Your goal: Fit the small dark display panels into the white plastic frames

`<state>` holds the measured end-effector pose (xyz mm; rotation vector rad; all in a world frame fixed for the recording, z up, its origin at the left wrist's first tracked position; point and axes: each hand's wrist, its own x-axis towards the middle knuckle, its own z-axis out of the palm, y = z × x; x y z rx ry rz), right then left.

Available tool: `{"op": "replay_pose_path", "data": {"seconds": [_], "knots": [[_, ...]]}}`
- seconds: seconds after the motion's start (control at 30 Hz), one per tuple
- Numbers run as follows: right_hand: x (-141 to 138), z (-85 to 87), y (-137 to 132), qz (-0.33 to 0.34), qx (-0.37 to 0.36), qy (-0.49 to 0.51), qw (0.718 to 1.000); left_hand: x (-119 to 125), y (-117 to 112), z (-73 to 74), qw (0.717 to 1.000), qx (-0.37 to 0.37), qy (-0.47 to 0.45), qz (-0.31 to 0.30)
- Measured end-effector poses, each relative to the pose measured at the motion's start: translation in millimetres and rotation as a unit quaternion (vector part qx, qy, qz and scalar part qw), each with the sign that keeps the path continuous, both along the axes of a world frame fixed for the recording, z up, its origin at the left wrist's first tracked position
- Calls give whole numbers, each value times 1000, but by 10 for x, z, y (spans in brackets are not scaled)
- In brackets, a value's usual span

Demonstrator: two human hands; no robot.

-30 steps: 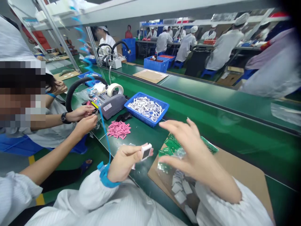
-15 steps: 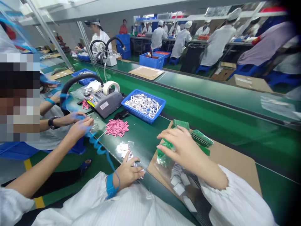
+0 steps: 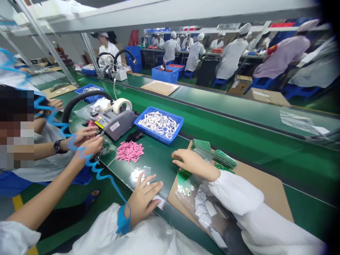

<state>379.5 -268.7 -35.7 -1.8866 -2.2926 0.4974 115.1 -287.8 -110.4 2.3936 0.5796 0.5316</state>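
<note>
My left hand lies flat on the dark green bench with its fingers spread, pressing on small white parts beside a clear bag. A blue wrist strap with a coiled cord is on that wrist. My right hand rests on the cardboard sheet against the stack of green circuit boards. Its fingers are curled down together, and what they pinch is hidden. More green boards lie just under that hand.
A blue tray of white parts, a pink parts pile and a grey tape dispenser stand to the left front. A co-worker's hands work beside it. A clear bag of white pieces lies near my right sleeve. The green conveyor runs behind.
My left hand put the small white part down on the bench and spread flat over it. My right hand dropped from the air onto the green boards and curled shut.
</note>
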Motion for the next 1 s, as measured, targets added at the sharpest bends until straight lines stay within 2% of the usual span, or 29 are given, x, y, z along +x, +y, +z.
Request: {"op": "replay_pose_path", "data": {"seconds": [0.1,0.2,0.33,0.47,0.63,0.77,0.83,0.87,0.93,1.0], "knots": [[-140,52,367,-22,48,9,999,45,21,113,998,-19,-26,49],[-167,53,860,-66,72,-13,995,127,23,189,992,-44,-72,94],[-100,-19,1458,-93,36,-54,994,200,59,254,972,-120,-123,162],[-153,-115,1741,-89,4,-80,993,176,148,286,943,-218,-148,203],[-216,-96,1742,-121,6,-114,986,93,246,369,906,-291,-179,248],[-95,137,1612,-172,44,-116,977,76,327,435,867,-356,-210,277],[-83,291,1484,-178,66,-97,977,110,374,440,828,-411,-251,286],[-114,360,1395,-166,76,-81,980,137,396,438,800,-448,-280,284],[-252,460,1164,-102,87,-32,990,202,432,437,733,-531,-339,254],[-460,493,897,4,79,30,996,263,451,445,679,-599,-372,204]]}}
